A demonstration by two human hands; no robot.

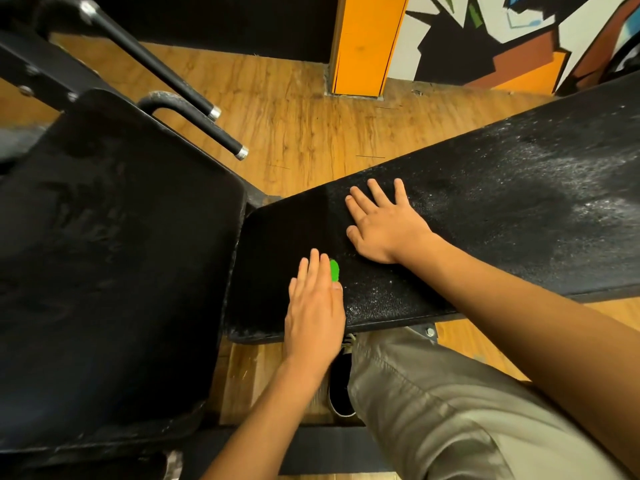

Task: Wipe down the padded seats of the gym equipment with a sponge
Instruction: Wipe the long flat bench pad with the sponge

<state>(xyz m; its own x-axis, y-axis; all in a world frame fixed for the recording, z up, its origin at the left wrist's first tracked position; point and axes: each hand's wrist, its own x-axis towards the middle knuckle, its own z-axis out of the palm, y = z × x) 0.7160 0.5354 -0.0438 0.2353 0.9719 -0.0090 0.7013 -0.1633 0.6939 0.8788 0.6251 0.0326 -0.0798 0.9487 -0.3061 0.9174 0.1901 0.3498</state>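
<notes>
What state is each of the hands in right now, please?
Left hand: open, fingers flat, pressing the green sponge onto the bench pad.
Right hand: open, flat on the bench pad, holding nothing.

Your sponge is bright green. The bench pad is black w/ white speckles twd frame right — seat pad at left plain black. Tan wood-grain floor, orange pillar, mural upper right — black/white/orange shards.
</notes>
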